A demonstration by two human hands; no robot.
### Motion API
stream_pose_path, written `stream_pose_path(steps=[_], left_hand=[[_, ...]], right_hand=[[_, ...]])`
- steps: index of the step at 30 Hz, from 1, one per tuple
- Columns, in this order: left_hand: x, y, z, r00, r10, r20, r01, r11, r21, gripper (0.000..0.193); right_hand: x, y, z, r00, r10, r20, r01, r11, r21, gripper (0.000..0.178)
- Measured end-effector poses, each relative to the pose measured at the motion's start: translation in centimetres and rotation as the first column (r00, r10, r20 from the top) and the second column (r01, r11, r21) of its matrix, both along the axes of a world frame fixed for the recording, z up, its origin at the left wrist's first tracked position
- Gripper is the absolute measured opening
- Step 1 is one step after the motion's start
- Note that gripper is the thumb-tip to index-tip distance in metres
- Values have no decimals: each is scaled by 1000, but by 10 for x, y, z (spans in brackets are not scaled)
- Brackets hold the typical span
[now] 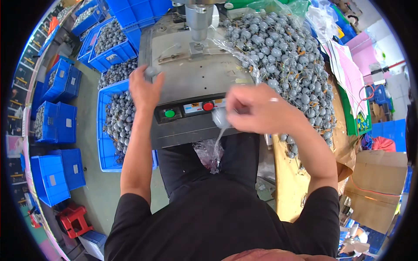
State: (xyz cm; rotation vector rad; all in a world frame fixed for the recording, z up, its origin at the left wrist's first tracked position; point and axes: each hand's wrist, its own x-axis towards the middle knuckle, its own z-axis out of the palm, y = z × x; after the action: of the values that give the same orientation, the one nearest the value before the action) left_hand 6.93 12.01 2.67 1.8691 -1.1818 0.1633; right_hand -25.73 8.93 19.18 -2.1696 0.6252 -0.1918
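My left hand (pixel 146 90) is over the left edge of the metal machine bed (pixel 183 80), beside the blue bin. A small grey round part (pixel 151 71) sits between its thumb and fingertips; motion smears it. My right hand (pixel 264 108) is closed at the bed's right front corner, fingers curled and blurred. From its fingertips hangs a grey, bulb-like part (pixel 220 117) with a pale strand trailing down. Between my hands, the machine's front panel carries a green button (pixel 169 113) and a red button (pixel 208 105). The press head (pixel 198 26) stands above the bed.
A large heap of grey round parts with thin wires (pixel 278 52) lies to the right on a brown-covered table (pixel 287 187). On the left, a blue bin (pixel 102 130) holds similar parts. More blue bins (pixel 58 80) stand farther left. A cardboard box (pixel 376 187) is at right.
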Motion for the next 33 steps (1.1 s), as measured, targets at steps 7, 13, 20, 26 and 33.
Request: stream_pose_path(steps=[7,13,20,26,33], left_hand=[[99,138,-65,897,401,184,-439,855,276,69],[44,157,-82,978,202,-54,-186,957,222,64],[-40,105,-80,973,-82,-214,109,987,116,81],[-41,100,-87,985,-57,-166,73,993,92,86],[-44,99,-85,979,-23,-203,50,990,130,88]], right_hand=[[111,-98,-79,963,67,262,80,855,-512,16],[115,-163,-153,917,-250,311,374,811,-449,18],[124,-176,-153,886,-423,192,464,797,-385,27],[63,-170,-133,876,-472,96,239,254,-937,18],[44,-142,-100,931,-366,-8,300,775,-556,24]])
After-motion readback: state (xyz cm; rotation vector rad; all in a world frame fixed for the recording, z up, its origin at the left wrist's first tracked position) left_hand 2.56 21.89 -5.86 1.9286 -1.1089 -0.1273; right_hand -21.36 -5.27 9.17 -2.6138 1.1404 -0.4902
